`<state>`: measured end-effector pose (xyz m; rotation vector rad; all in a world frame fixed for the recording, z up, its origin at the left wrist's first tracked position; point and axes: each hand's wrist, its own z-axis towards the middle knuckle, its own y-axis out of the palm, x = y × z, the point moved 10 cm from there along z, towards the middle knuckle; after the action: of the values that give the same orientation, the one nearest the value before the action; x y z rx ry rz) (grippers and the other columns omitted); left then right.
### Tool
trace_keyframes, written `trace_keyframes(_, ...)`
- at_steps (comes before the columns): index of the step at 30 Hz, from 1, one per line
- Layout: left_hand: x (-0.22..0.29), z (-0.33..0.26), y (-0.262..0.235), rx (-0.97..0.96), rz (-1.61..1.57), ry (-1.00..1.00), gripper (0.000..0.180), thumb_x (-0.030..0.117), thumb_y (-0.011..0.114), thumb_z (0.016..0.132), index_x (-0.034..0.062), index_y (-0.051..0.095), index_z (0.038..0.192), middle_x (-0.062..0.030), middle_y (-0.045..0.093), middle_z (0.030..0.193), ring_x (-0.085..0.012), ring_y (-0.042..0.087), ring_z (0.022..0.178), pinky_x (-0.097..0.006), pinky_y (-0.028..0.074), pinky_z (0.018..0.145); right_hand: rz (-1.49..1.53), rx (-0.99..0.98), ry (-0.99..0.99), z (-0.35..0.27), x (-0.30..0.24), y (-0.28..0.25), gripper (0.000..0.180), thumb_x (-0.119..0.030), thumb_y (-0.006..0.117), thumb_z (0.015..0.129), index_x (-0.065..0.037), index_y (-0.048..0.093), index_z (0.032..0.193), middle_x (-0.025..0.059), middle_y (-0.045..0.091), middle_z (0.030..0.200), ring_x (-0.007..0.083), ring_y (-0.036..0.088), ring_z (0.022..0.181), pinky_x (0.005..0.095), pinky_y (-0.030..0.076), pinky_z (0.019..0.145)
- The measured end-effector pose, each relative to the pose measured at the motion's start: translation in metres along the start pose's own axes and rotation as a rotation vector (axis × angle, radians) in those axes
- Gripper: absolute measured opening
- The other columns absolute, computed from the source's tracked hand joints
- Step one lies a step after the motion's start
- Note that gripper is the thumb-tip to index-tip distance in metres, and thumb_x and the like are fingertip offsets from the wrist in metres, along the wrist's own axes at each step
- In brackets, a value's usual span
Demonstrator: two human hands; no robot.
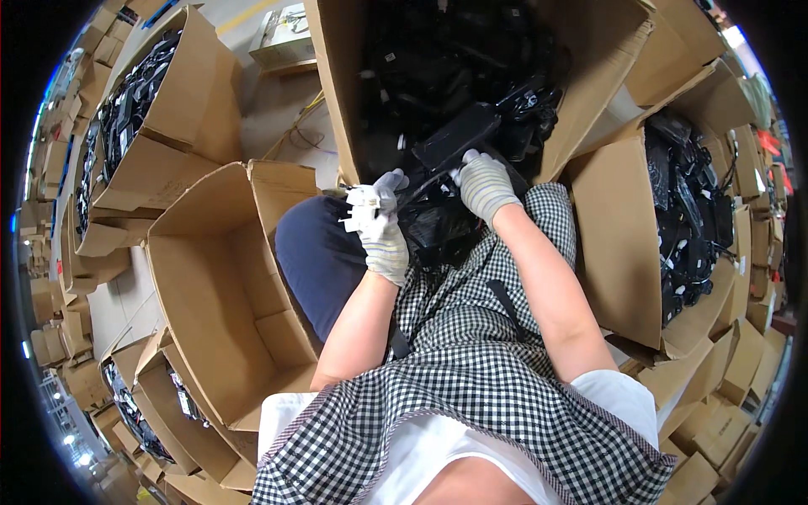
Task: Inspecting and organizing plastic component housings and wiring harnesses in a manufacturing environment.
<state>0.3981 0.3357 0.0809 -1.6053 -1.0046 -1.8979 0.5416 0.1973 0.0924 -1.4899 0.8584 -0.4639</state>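
Observation:
My gloved left hand [384, 240] is closed around a small white plastic piece [362, 207] with several prongs, beside my left knee. My right hand [486, 187], in a striped knit glove, has its fingers curled at the lower edge of an oblong black plastic part [457, 137]. A thin dark strip stretches between the two hands; what it belongs to is unclear. Both hands are at the near side of a large cardboard box [593, 93] heaped with black parts [446, 50], some in shiny plastic wrap. Black plastic [438, 231] also lies between my knees, below the hands.
An open cardboard box [215, 278] with a bare bottom stands by my left leg. Boxes filled with black parts are at the far left [181, 101] and at the right [619, 236]. A metal-cased unit [284, 38] and a yellow cable [311, 108] lie on the floor beyond.

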Motion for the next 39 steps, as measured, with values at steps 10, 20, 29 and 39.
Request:
trace_keyframes(10, 0.016, -0.004, 0.017, -0.055, 0.009, 0.072, 0.040, 0.043, 0.052, 0.093, 0.0035, 0.059, 0.094, -0.0203, 0.044, 0.137, -0.0322, 0.045, 0.124, -0.043, 0.029, 0.109, -0.170, 0.090, -0.060, 0.001, -0.011, 0.018, 0.020, -0.026, 0.062, 0.083, -0.006, 0.068, 0.083, 0.0114, 0.059, 0.098, 0.0269, 0.058, 0.094, 0.0395, 0.047, 0.078)
trace_keyframes(20, 0.005, -0.002, -0.002, -0.020, 0.129, -0.032, 0.035, 0.040, 0.058, 0.090, 0.0056, 0.057, 0.099, -0.0064, 0.061, 0.097, -0.0130, 0.051, 0.089, -0.031, 0.040, 0.084, -0.142, 0.250, -0.056, -0.033, 0.007, 0.018, 0.021, -0.025, 0.059, 0.083, -0.010, 0.067, 0.072, 0.0108, 0.059, 0.090, 0.0278, 0.058, 0.085, 0.0418, 0.047, 0.070)
trace_keyframes(29, 0.031, -0.007, 0.026, -0.174, -0.228, 0.071, 0.034, 0.039, 0.058, 0.091, 0.0049, 0.055, 0.094, -0.0122, 0.062, 0.096, -0.0199, 0.057, 0.088, -0.034, 0.043, 0.085, -0.302, -0.007, -0.112, -0.050, -0.007, 0.037, 0.019, -0.020, 0.055, 0.084, -0.008, 0.070, 0.085, 0.0110, 0.059, 0.097, 0.0268, 0.058, 0.089, 0.0404, 0.046, 0.073)
trace_keyframes(39, -0.007, -0.013, 0.048, -0.425, 0.044, -0.171, 0.035, 0.033, 0.051, 0.093, 0.0001, 0.054, 0.104, -0.0052, 0.055, 0.065, -0.0173, 0.052, 0.056, -0.034, 0.047, 0.067, 1.427, -0.235, -0.038, -0.092, 0.028, -0.007, 0.037, -0.036, 0.058, 0.090, 0.000, 0.066, 0.087, 0.0150, 0.062, 0.108, 0.0191, 0.063, 0.083, 0.0287, 0.049, 0.076)
